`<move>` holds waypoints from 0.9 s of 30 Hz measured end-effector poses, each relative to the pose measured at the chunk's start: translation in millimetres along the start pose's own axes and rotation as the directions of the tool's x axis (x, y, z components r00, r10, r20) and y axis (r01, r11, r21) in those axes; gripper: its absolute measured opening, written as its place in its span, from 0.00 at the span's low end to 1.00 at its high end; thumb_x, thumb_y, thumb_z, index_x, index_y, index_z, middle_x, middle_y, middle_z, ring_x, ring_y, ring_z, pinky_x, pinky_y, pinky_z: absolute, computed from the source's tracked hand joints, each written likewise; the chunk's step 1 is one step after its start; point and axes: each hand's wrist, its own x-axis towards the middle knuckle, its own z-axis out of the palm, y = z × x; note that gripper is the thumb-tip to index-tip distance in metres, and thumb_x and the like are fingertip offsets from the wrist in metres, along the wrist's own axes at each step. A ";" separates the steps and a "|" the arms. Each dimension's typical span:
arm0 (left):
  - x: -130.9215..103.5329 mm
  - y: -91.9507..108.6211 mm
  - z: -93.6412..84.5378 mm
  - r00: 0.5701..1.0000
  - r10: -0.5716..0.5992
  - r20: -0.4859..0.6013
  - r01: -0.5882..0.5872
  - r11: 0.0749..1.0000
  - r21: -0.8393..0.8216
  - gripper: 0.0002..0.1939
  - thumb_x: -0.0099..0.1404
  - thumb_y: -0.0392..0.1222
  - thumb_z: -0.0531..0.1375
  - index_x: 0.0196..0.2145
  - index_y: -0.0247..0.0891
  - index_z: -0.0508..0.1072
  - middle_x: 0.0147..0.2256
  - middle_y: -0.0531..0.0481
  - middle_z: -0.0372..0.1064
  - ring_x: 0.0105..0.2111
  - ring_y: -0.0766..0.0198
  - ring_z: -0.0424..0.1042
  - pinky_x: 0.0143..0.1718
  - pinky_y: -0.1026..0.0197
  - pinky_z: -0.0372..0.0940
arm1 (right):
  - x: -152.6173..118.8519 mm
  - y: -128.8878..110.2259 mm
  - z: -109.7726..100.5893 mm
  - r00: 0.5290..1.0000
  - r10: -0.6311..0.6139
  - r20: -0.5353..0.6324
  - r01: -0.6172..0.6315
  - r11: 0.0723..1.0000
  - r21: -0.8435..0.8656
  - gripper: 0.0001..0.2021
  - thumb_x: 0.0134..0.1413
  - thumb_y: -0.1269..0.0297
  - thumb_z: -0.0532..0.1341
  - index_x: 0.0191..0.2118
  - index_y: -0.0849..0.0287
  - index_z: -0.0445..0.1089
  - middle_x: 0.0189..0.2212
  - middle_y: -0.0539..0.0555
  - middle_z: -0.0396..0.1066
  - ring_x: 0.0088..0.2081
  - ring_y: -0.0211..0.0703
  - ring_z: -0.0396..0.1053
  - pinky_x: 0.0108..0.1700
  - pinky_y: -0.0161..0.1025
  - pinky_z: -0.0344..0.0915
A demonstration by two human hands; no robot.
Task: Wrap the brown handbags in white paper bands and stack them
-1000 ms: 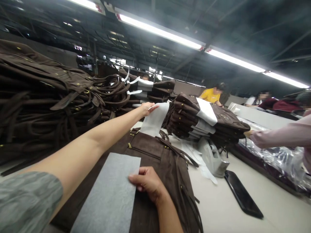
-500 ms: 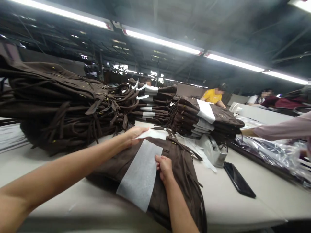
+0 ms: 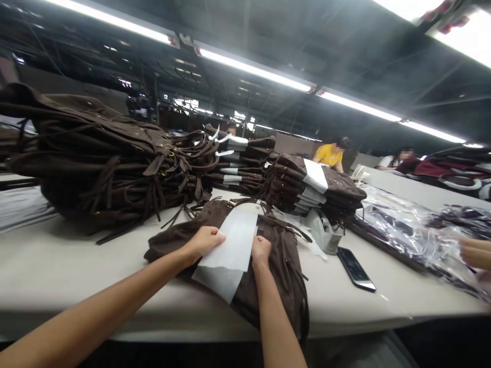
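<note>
A dark brown handbag (image 3: 286, 255) lies on the pale table in front of me, its handles away from me. Around its middle runs a white paper strip (image 3: 241, 225), with the upper end lapped down over the lower layer. My left hand (image 3: 207, 241) pinches the left edge of the strip. At the opposite edge my right hand (image 3: 261, 249) is closed on the paper, its knuckles resting over the bag. The fingertips of my right hand are partly hidden.
A tall pile of brown bags (image 3: 92, 153) stands at left. Behind are banded bag stacks (image 3: 337, 186). A grey tape dispenser (image 3: 326, 232) and a phone (image 3: 356, 269) lie at right, near plastic-wrapped goods (image 3: 399, 225) and another person's arm (image 3: 475, 253).
My left hand has brought the strip's upper end down toward me, over the lower layer. My right hand stays at the right edge. The view has shifted slightly.
</note>
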 end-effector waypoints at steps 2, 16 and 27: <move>4.1 -8.1 2.0 1.000 0.015 -0.018 -0.013 0.994 0.106 0.10 0.51 0.41 0.63 0.22 0.34 0.66 0.18 0.58 0.59 0.18 0.72 0.56 0.20 0.67 0.47 | 1.5 1.9 -2.2 1.000 0.004 -0.008 -0.004 1.000 0.004 0.14 0.39 0.68 0.63 0.13 0.58 0.58 0.06 0.42 0.52 0.11 0.29 0.48 0.13 0.29 0.42; 14.2 -43.9 8.8 0.952 0.299 0.064 -0.282 0.775 0.565 0.09 0.60 0.38 0.58 0.24 0.39 0.60 0.24 0.54 0.63 0.27 0.64 0.63 0.30 0.63 0.48 | -10.3 -9.6 -23.3 0.933 0.128 0.337 -0.138 0.990 0.007 0.20 0.37 0.51 0.70 0.24 0.62 0.64 0.13 0.44 0.60 0.14 0.29 0.55 0.15 0.27 0.52; 15.5 -42.5 1.5 0.920 0.346 0.185 -0.392 0.824 0.409 0.06 0.58 0.41 0.56 0.26 0.39 0.64 0.25 0.53 0.63 0.29 0.63 0.63 0.32 0.63 0.51 | -13.2 -4.5 -17.1 0.938 0.112 0.329 -0.097 0.993 -0.062 0.29 0.46 0.38 0.63 0.18 0.56 0.52 0.07 0.41 0.49 0.10 0.27 0.44 0.13 0.27 0.38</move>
